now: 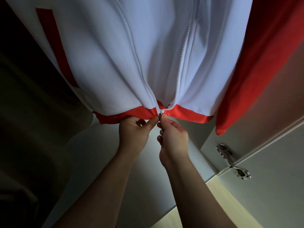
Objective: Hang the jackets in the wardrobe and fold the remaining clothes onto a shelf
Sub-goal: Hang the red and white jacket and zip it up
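A white jacket (115, 55) with a red hem band, a red stripe and a red sleeve (256, 66) hangs in front of me and fills the upper view. Its zip is open above the hem, and the two sides meet at the small metal zip slider (160, 114) at the bottom. My left hand (134, 134) pinches the red hem just left of the slider. My right hand (172, 137) pinches the zip's bottom end at the slider from the right. The hanger and rail are out of view.
The wardrobe interior on the left is dark. A pale wardrobe wall (269, 129) and open door with two metal hinges (233, 162) stand at the right. Light wooden floor (218, 198) shows at the bottom right.
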The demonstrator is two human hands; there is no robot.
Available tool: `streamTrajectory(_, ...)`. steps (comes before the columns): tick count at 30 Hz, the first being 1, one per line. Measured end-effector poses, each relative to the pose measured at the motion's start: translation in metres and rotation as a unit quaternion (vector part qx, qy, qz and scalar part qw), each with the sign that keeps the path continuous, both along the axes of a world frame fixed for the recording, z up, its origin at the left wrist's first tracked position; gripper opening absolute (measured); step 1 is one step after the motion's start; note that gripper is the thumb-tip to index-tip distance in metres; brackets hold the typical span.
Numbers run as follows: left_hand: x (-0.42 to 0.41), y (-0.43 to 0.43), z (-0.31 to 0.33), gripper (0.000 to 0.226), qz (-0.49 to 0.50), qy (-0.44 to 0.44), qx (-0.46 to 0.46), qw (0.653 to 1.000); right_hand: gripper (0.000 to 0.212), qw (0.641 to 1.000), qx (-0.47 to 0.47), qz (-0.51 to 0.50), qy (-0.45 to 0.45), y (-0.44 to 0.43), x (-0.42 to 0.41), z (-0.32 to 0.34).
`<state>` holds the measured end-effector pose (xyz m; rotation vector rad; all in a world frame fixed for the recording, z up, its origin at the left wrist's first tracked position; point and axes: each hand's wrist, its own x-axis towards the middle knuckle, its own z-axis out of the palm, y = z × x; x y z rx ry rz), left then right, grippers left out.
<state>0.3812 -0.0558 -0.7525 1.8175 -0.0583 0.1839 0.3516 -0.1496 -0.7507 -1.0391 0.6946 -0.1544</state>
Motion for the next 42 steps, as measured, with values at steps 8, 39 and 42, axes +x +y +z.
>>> streamTrajectory(8, 0.000, 0.001, -0.002, 0.024, 0.016, -0.059, 0.082, 0.995, 0.017, 0.999, 0.023, 0.019, 0.017, -0.001, -0.002, 0.001)
streamTrajectory(39, 0.008, 0.027, -0.003, 0.028, -0.040, 0.028, 0.158, 0.986, 0.049, 0.942, -0.284, 0.176, -0.036, -0.003, -0.006, 0.082)
streamTrajectory(42, 0.005, 0.028, 0.016, 0.034, -0.046, 0.064, 0.188, 0.979, 0.053, 0.942, -0.276, 0.189, -0.007, -0.002, -0.007, 0.114)
